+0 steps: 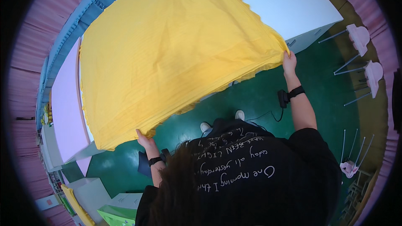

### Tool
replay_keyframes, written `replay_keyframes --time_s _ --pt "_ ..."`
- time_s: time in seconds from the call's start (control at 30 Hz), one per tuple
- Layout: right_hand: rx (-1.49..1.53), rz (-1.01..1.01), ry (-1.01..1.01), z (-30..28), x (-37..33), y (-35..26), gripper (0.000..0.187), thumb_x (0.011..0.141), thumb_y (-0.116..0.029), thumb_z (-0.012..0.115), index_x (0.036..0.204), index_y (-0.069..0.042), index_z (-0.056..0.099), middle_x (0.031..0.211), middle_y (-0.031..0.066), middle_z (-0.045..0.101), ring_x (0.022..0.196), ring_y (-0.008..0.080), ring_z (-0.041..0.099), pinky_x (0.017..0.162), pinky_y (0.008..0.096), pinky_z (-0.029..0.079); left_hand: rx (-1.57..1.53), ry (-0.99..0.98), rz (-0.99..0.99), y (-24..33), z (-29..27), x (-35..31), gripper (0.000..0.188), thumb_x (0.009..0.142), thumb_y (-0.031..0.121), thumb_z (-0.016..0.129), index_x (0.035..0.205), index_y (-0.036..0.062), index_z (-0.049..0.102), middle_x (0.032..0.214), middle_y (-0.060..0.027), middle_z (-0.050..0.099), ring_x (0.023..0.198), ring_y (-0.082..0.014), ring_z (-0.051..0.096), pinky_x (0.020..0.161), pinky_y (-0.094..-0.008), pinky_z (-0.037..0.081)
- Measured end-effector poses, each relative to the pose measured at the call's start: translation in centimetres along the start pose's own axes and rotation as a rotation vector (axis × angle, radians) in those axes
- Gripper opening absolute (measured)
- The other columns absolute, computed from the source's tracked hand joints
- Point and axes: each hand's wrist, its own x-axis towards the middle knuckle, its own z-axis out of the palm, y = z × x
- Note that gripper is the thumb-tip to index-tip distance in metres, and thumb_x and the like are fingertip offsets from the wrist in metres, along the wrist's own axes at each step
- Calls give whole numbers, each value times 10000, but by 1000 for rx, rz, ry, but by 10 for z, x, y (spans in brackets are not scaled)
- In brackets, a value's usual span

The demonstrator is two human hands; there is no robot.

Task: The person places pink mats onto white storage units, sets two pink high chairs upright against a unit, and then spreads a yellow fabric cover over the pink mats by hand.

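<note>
A wide yellow cloth [176, 54] with a ruffled edge lies spread over a table, and its near edge hangs in folds toward me. My left hand [145, 139] is closed on the cloth's near edge toward its left corner, thumb on top. At the near right corner my right hand [289, 62] pinches the fabric, pulling it to a point. Between the two hands the edge runs slantwise, higher on the right. Most of the tabletop under the cloth is hidden.
A white table [297, 4] adjoins at the far right, a pale purple table [67, 100] at the left. Pink chairs [359, 39] stand along the right wall. A black device [283, 99] with a cable hangs by my right wrist. Green floor [322, 79] surrounds my feet.
</note>
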Motion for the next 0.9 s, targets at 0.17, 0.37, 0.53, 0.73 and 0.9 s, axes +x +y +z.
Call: replay_keyframes --time_s 0.17,0.37,0.53,0.73,0.9 --pt "635 527 46 9 -1 29 249 868 -48 432 1096 31 495 1041 143 572 926 268 571 806 383 467 85 21 -25 -1 9 38 420 890 284 502 1181 -9 425 1121 -139 531 938 -282 558 785 -436 480" --pt "1025 783 -265 99 -61 38 354 923 -192 315 1205 -17 439 1151 136 531 1030 301 528 884 429 436 -45 13 -136 -20 -66 95 355 899 250 487 1153 6 447 1089 -118 545 918 -278 565 788 -422 482" --pt "802 588 1 102 -63 72 334 918 -250 343 1147 -36 460 1091 108 543 980 257 534 781 418 465 163 106 -21 -38 -35 77 298 895 147 478 1149 -5 450 1074 -105 546 904 -264 567 778 -409 488" --pt "609 462 103 180 -153 30 301 910 -233 362 1113 -46 484 1035 86 570 894 219 566 730 352 478 366 194 158 68 -136 145 258 828 54 530 1077 -15 521 974 -81 577 804 -195 567 700 -351 487" --pt "391 266 142 178 -226 32 313 805 -160 584 1080 -28 515 986 75 586 822 207 573 699 335 476 301 138 11 90 -193 217 381 813 138 570 1156 37 440 974 -82 543 829 -234 546 690 -429 457"
